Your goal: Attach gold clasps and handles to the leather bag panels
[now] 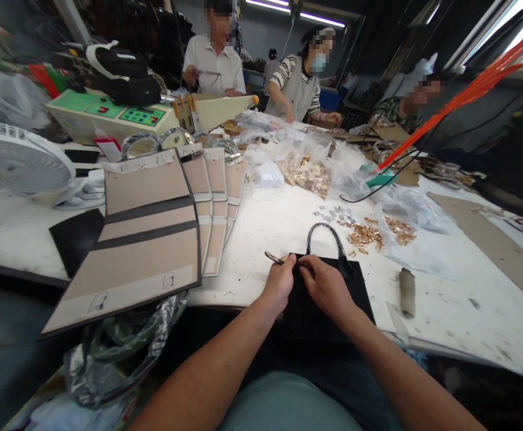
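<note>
A black bag panel (361, 293) with a looped black handle (323, 226) lies at the table's front edge, partly over my lap. My left hand (282, 280) is closed at the panel's upper left corner. From its fingers sticks a thin dark item with a light edge (272, 257), whose kind I cannot make out. My right hand (327, 286) is closed in a pinch on the panel's top edge, close beside the left fingertips. What lies between the fingertips is hidden. The handle wears a clear plastic wrap.
Stacked beige-lined bag panels (154, 239) overhang the table's left front edge. Gold metal fittings (364, 236), plastic bags (409, 209) and a greenish roll (407, 293) lie to the right. A white fan (17, 158) and a green-topped machine (113, 111) stand left. Several people work across the table (261, 221).
</note>
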Demonstrator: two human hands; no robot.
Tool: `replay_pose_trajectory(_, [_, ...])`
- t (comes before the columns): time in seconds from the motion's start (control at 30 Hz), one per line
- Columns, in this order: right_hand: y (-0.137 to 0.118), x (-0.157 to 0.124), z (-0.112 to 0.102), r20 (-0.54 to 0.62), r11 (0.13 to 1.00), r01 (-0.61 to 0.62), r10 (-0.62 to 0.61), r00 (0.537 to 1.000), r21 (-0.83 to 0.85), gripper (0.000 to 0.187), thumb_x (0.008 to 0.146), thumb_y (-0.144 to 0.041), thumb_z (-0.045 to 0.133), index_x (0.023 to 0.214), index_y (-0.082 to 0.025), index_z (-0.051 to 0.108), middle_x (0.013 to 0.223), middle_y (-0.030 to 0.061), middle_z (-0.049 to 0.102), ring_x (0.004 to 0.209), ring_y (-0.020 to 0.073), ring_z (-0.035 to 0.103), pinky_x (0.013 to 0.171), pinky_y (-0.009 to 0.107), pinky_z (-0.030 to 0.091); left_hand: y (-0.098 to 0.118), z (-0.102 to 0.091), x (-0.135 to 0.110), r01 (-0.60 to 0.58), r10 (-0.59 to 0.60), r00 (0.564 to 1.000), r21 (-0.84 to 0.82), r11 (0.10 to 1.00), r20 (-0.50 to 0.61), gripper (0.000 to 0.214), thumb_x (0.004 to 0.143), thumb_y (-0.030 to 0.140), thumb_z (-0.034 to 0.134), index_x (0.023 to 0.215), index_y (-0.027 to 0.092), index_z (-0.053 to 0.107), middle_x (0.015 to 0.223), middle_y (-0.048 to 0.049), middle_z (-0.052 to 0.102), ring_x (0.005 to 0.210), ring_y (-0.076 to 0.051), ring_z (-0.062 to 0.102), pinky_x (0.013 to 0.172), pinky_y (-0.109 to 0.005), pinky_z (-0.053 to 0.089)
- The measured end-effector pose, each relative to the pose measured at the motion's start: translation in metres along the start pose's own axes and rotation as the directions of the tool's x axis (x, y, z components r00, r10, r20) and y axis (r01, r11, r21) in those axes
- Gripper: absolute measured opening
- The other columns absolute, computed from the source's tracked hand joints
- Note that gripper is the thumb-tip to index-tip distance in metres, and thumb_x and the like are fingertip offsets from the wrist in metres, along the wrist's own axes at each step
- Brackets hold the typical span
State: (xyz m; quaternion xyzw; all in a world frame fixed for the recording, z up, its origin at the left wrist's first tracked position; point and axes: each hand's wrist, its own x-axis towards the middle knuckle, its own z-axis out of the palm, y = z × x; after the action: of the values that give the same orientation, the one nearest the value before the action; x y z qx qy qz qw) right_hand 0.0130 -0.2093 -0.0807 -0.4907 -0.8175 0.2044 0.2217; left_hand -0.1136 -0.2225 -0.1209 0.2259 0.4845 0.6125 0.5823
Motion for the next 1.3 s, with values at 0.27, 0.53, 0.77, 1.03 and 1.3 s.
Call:
replay_pose_trajectory(0.27, [0.001, 0.003, 0.0, -0.016, 0.984, -0.105, 0.108, 0.994, 0.141, 0.017, 0.095, -0.032, 0.059, 0.107, -0.022, 0.063, 0.081, 0.0014, 0.072, 0.068, 0.0192, 0.068, 0.065, 0.03, 0.048, 0.011, -0.011, 0.001, -0.085, 0.056, 0.987, 0.196, 0.977, 0.151, 0.029, 0.09, 0.048, 0.062, 0.082, 0.021, 0.071, 0.081, -0.0032, 0.069, 0.084, -0.022, 0.062, 0.079, -0.031, 0.046])
replay_pose_trajectory(0.53, [0.013, -0.003, 0.006, -0.075, 0.924, -0.129, 0.166, 0.983, 0.359, 0.022, 0.092, -0.037, 0.064, 0.104, -0.023, 0.075, 0.093, 0.0042, 0.078, 0.07, 0.0203, 0.07, 0.07, 0.034, 0.056, 0.011, -0.013, 0.004, -0.102, 0.07, 0.986, 0.211, 0.972, 0.153, 0.031, 0.089, 0.051, 0.062, 0.081, 0.021, 0.068, 0.081, -0.0024, 0.067, 0.084, -0.021, 0.061, 0.083, -0.032, 0.047])
replay_pose_trajectory(0.77, [0.005, 0.005, 0.005, -0.089, 0.961, -0.023, 0.05, 0.995, 0.277, 0.021, 0.093, -0.033, 0.063, 0.104, -0.023, 0.078, 0.099, 0.0053, 0.079, 0.088, 0.023, 0.072, 0.086, 0.036, 0.056, 0.02, -0.009, 0.002, 0.008, -0.02, 0.992, 0.096, 0.995, 0.128, 0.034, 0.078, 0.055, 0.074, 0.082, 0.021, 0.073, 0.083, -0.0067, 0.072, 0.083, -0.024, 0.066, 0.078, -0.033, 0.051])
replay_pose_trajectory(1.03, [0.062, 0.002, -0.071, -0.469, 0.982, -0.121, 0.174, 0.866, 0.142, 0.027, 0.095, -0.042, 0.061, 0.105, -0.023, 0.078, 0.101, 0.0067, 0.078, 0.087, 0.0232, 0.072, 0.085, 0.037, 0.056, 0.034, -0.015, 0.005, -0.137, 0.112, 0.99, 0.421, 0.897, 0.083, 0.031, 0.083, 0.054, 0.071, 0.078, 0.024, 0.072, 0.078, -0.0044, 0.072, 0.084, -0.026, 0.066, 0.079, -0.034, 0.05])
replay_pose_trajectory(1.3, [0.169, 0.033, -0.069, -0.261, 0.961, -0.27, 0.245, 0.934, -0.062, 0.022, 0.081, -0.029, 0.074, 0.101, -0.021, 0.079, 0.104, 0.0058, 0.072, 0.087, 0.0193, 0.068, 0.084, 0.032, 0.051, 0.052, -0.016, 0.005, -0.464, 0.529, 0.782, 0.875, 0.137, 0.332, 0.05, 0.086, 0.04, 0.074, 0.132, 0.023, 0.06, 0.123, -0.0106, 0.067, 0.115, -0.032, 0.062, 0.099, -0.045, 0.051])
